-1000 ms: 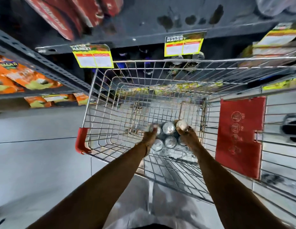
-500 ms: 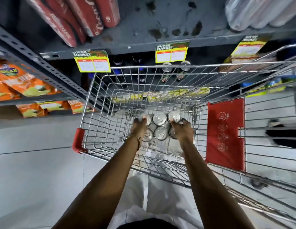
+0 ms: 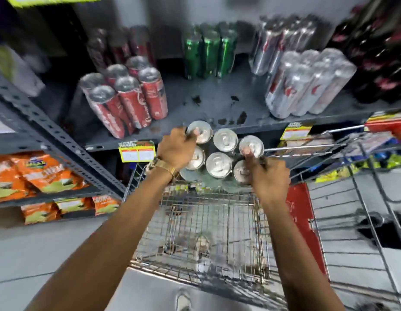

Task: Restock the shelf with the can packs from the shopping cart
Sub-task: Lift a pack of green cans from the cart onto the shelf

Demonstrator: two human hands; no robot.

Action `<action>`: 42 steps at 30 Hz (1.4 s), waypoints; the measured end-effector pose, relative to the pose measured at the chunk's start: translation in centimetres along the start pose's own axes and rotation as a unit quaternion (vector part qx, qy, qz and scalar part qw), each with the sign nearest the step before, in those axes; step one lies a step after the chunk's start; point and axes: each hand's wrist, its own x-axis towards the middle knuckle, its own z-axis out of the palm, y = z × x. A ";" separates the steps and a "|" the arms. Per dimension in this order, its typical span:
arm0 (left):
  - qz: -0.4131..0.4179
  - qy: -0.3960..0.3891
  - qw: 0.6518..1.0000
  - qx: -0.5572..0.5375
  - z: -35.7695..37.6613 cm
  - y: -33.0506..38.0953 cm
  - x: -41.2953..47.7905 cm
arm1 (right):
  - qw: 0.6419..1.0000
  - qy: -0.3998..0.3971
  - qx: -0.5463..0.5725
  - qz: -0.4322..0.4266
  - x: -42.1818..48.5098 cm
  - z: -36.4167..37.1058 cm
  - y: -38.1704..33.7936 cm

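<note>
I hold a shrink-wrapped can pack (image 3: 219, 153) with silver tops between both hands, above the far end of the wire shopping cart (image 3: 201, 239) and level with the front edge of the grey shelf (image 3: 208, 104). My left hand (image 3: 176, 149) grips its left side, fingers over a can top. My right hand (image 3: 267, 178) grips its right side, thumb on a can top. The basket below looks bare of packs. The frame is motion-blurred.
On the shelf stand a red can pack (image 3: 125, 97) at left, green cans (image 3: 209, 52) at the back and silver can packs (image 3: 307, 84) at right, with bare shelf between them. Orange snack bags (image 3: 36, 176) fill lower shelves at left. Yellow price tags (image 3: 136, 151) hang on the shelf edge.
Both hands have lifted the can pack out of the cart basket up to shelf-edge height. The camera has tilted up, bringing the shelf's top and its packs into view.
</note>
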 end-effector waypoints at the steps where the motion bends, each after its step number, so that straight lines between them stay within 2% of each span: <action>1: 0.017 0.016 1.000 -0.001 -0.9 0.9 0.9 | 1.000 0.000 0.012 -0.011 1.2 -0.5 -1.0; 4: 0.045 0.040 0.998 -0.006 -2.7 3.3 3.6 | 0.998 -0.001 0.061 -0.020 5.1 -1.4 -3.3; 9: 0.034 0.056 0.997 -0.030 -3.6 5.5 9.2 | 0.996 0.016 0.087 -0.017 11.7 -1.0 -6.0; 13: 0.030 0.068 0.997 -0.035 -3.6 6.8 13.2 | 0.998 0.037 0.051 -0.016 16.1 -0.4 -7.8; 23: -0.012 0.033 0.999 -0.041 -2.8 7.2 19.4 | 0.998 0.004 -0.067 -0.021 21.5 2.1 -9.9; 28: -0.012 0.023 0.997 -0.075 -1.6 7.1 19.1 | 0.995 -0.016 -0.069 -0.065 20.5 2.8 -9.6; 32: -0.011 0.024 0.993 -0.111 -0.5 6.9 18.2 | 0.997 -0.073 -0.002 -0.030 20.1 2.6 -9.6; 37: -0.032 0.046 0.994 -0.096 0.0 6.6 16.1 | 0.992 -0.122 0.029 -0.009 20.7 1.7 -9.9; 42: -0.040 0.039 0.994 -0.089 0.5 5.8 14.5 | 0.988 -0.137 0.067 0.001 20.6 1.3 -9.8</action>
